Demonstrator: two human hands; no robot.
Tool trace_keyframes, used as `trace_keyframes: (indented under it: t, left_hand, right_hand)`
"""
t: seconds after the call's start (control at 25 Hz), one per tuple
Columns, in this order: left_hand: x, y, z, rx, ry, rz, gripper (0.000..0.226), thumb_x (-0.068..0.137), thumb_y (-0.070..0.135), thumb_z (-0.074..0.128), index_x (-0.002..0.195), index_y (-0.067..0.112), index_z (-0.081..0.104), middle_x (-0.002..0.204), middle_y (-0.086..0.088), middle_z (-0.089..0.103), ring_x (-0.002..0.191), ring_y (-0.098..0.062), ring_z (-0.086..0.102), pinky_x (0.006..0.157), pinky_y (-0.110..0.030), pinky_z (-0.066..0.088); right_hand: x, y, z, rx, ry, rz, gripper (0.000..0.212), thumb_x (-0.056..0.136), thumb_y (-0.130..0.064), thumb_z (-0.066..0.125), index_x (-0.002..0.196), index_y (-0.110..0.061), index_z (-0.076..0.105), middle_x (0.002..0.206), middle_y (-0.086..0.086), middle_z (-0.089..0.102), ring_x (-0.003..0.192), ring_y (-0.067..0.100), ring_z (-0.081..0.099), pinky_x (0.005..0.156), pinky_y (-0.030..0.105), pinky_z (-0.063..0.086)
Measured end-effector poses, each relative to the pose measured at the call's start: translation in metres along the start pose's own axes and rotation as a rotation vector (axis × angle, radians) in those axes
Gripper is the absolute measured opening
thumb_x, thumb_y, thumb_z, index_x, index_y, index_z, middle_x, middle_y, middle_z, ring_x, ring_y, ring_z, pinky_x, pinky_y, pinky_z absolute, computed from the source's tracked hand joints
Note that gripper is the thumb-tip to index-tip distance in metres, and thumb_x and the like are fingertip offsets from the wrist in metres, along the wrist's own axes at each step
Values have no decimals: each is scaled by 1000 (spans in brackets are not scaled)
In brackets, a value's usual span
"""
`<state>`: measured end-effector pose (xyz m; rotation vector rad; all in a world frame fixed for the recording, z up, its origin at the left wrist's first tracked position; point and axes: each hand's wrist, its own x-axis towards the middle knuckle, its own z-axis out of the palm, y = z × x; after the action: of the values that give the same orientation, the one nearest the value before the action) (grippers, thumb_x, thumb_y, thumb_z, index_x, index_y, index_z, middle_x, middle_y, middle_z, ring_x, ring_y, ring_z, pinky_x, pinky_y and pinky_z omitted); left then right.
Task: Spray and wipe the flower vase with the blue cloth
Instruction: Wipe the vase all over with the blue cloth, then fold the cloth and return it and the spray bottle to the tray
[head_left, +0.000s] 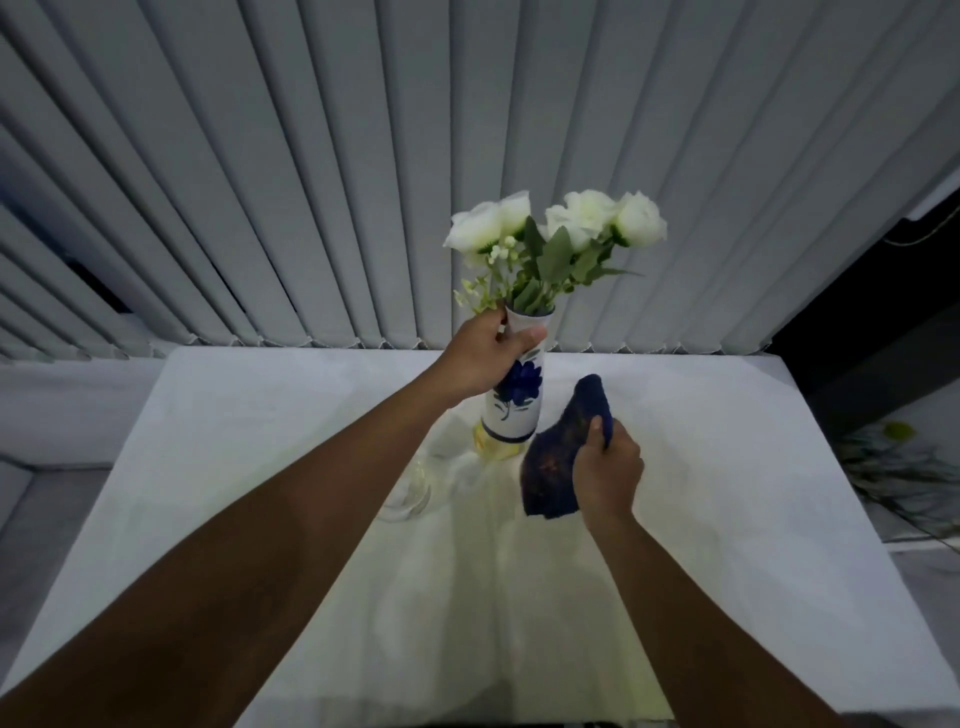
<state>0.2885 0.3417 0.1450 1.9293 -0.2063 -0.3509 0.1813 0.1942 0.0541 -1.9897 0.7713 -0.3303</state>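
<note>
The flower vase is white with a blue painted flower and a blue band near its base, and it holds white roses with green leaves. My left hand grips the vase around its upper part and holds it tilted a little above the table. My right hand is shut on the dark blue cloth, which hangs just right of the vase base without touching it. A clear spray bottle lies on the table partly hidden by my left forearm.
A white cloth-covered table fills the foreground. Grey vertical blinds hang right behind its far edge. Something yellowish lies on the table under the vase base. A dark surface and plant stems are off the right edge.
</note>
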Motion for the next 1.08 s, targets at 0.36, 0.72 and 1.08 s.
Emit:
trace_keyframes:
  t: [0.36, 0.72, 1.08]
  left_hand:
    - [3, -74, 28, 32, 77, -114, 34, 92, 27, 73, 119, 8, 65, 106, -18, 72, 91, -21, 65, 85, -34, 53]
    - [9, -104, 39, 35, 84, -112, 26, 92, 22, 74, 113, 10, 66, 97, -7, 70, 91, -20, 64, 76, -22, 47]
    - [12, -115, 34, 87, 52, -93, 18, 95, 26, 70, 106, 19, 57, 76, 14, 52, 70, -5, 51, 64, -8, 40]
  right_hand:
    - [-55, 94, 25, -359, -654, -55, 47, 107, -22, 37, 154, -21, 34, 153, 5, 44, 142, 29, 42, 115, 39, 34]
    - [-84, 120, 43, -608, -884, -108, 61, 104, -33, 40, 158, -19, 17, 168, 4, -17, 152, 30, -21, 124, 43, 1]
    - [-83, 116, 46, -802, -812, -234, 61, 98, -34, 49, 155, -26, 28, 169, 7, 0, 155, 36, -2, 121, 49, 22]
